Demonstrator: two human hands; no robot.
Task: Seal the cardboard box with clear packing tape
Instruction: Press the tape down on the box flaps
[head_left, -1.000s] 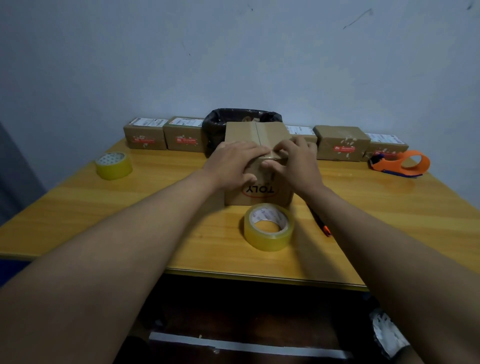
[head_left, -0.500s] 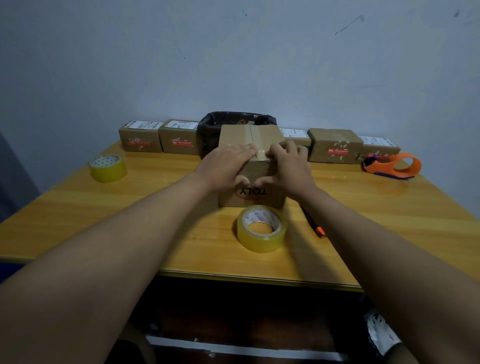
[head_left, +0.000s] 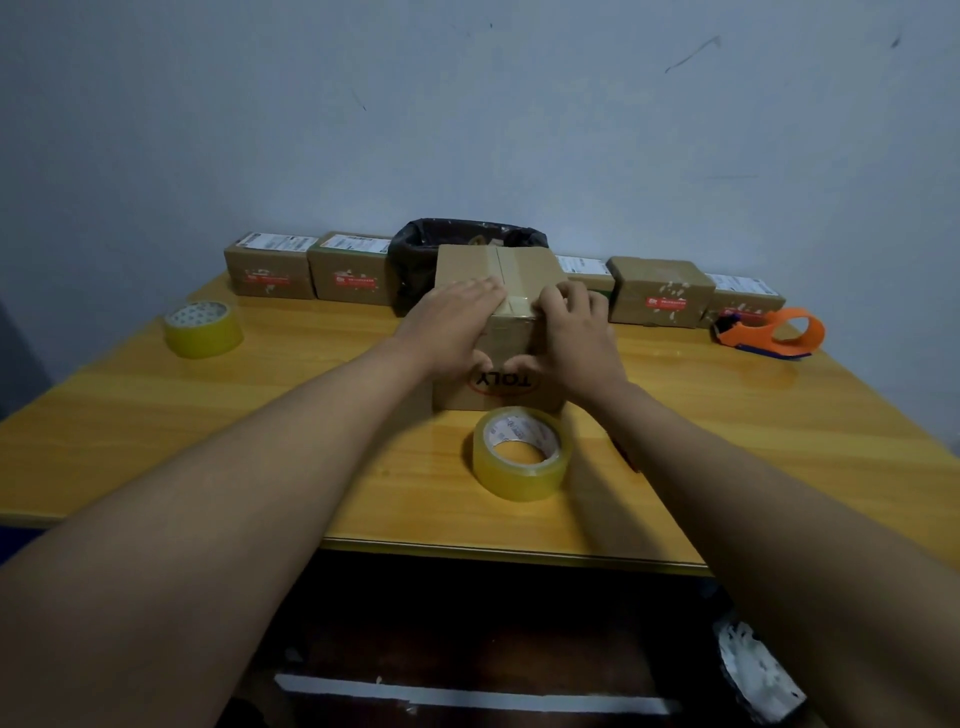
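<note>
A brown cardboard box (head_left: 498, 270) with an upside-down "TOLY" logo on its near face stands in the middle of the wooden table (head_left: 156, 405). A strip of clear tape runs along its top seam and over the near edge. My left hand (head_left: 452, 325) lies flat on the top left of the box, fingers together, thumb on the front face. My right hand (head_left: 574, 332) presses on the top right near the seam, thumb also on the front. A roll of clear packing tape (head_left: 521, 453) lies flat just in front of the box.
A second tape roll (head_left: 204, 328) sits at the left. An orange tape dispenser (head_left: 771, 332) lies at the right. A row of small sealed boxes (head_left: 660, 291) and a black-lined bin (head_left: 415, 260) stand along the wall. A dark pen (head_left: 626, 457) peeks out beside my right forearm.
Both hands have slid slightly farther along the top of the box, pressing the tape flat. The box and tape roll stay where they were.
</note>
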